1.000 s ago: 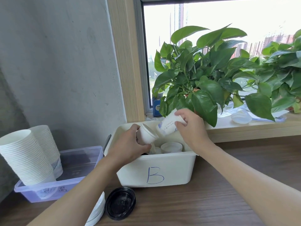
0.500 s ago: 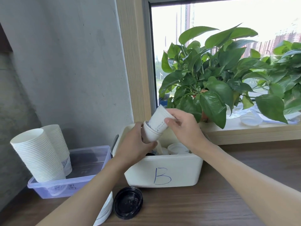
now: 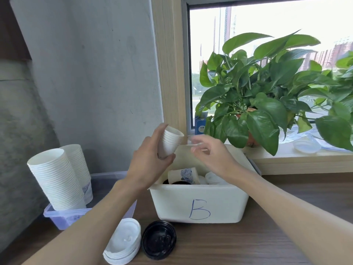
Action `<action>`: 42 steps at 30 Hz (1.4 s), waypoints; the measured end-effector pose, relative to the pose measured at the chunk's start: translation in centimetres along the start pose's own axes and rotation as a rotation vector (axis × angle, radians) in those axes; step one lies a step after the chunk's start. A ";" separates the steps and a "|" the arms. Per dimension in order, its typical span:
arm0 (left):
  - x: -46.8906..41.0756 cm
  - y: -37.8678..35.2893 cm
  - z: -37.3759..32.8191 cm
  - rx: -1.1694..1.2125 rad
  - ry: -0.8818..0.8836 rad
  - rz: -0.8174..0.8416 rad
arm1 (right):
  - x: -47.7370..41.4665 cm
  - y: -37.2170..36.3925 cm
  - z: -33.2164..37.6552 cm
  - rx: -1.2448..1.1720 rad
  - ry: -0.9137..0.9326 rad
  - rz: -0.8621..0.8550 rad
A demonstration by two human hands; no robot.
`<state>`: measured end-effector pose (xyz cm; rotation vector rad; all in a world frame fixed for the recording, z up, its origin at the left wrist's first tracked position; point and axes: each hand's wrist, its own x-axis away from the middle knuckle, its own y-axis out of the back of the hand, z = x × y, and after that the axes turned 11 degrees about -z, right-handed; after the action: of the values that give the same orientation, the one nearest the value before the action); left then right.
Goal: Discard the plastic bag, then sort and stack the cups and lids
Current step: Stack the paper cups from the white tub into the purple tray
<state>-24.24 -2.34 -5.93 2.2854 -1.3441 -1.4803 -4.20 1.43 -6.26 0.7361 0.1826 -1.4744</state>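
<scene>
Above the white bin marked B [image 3: 198,203], the left hand [image 3: 150,161] grips a short nested stack of cups [image 3: 171,143]. The right hand [image 3: 210,155] hovers just beside it, blurred, fingers loosely spread and apparently empty. This looks like the cup-sorting step. Next, lift the printed cup [image 3: 184,175] lying in the bin and nest it squarely.

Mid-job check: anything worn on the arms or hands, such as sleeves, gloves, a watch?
The left hand and right hand are ungloved; the left forearm and right forearm are bare to the frame edge: no sleeves, watch or wristband. The right hand's fingers are blurred, so rings are uncertain.
</scene>
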 end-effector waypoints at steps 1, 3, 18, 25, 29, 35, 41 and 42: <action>-0.1 0.2 0.3 0.004 0.007 -0.012 | -0.2 -0.3 -0.4 0.055 -0.021 0.047; 0.1 0.2 0.8 0.024 -0.004 -0.027 | -0.6 -1.1 -1.3 0.150 -0.053 0.146; 1.4 -1.1 1.7 0.248 0.065 -0.204 | -3.3 -5.5 -5.2 0.497 -0.079 0.626; 1.5 -1.1 1.6 0.232 0.048 -0.193 | -3.2 -5.2 -5.1 0.548 -0.128 0.678; 1.5 -1.1 1.4 0.236 0.042 -0.181 | -3.2 -4.9 -5.1 0.531 -0.157 0.652; 1.5 -1.1 1.5 0.224 0.037 -0.183 | -3.2 -3.5 -5.0 0.416 -0.150 0.448; 1.3 -0.5 1.2 0.247 0.081 -0.123 | -3.1 -1.9 -1.6 0.038 -0.140 0.070; 1.3 -0.2 1.1 0.248 0.084 -0.117 | -3.1 -1.6 -0.6 -0.023 -0.122 0.006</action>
<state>-24.84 -2.79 -7.52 2.5860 -1.4673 -1.2953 -5.89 4.45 -5.53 0.6252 0.1037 -1.5039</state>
